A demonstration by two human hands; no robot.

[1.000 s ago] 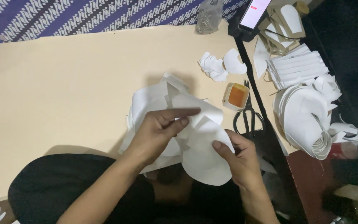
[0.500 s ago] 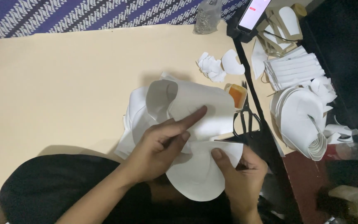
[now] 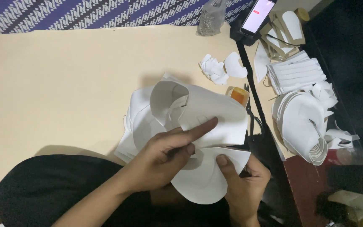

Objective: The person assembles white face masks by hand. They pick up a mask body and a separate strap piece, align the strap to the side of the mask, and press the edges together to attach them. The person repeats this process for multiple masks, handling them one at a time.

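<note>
My left hand (image 3: 167, 153) lies on a curved white paper piece (image 3: 213, 115), its index finger stretched out and pressing the sheet flat. A rounded white paper piece (image 3: 202, 178) hangs below it; my right hand (image 3: 242, 185) pinches its upper edge between thumb and fingers. The two sheets meet where my fingers touch. Under them lies a pile of more white cut paper shapes (image 3: 137, 122) on the cream table (image 3: 64, 84).
A small orange-filled pot (image 3: 238, 94) and black scissors (image 3: 251, 122) sit right of the sheets. Paper scraps (image 3: 215, 69), stacked white paper strips (image 3: 295, 75), a heap of curved paper pieces (image 3: 303, 122), a phone (image 3: 257, 17) with a lit screen and a clear bag (image 3: 211, 17) lie beyond.
The paper has been turned and spread out. My left index finger has stretched along the upper sheet, and my right hand has shifted its grip to the lower sheet's top edge.
</note>
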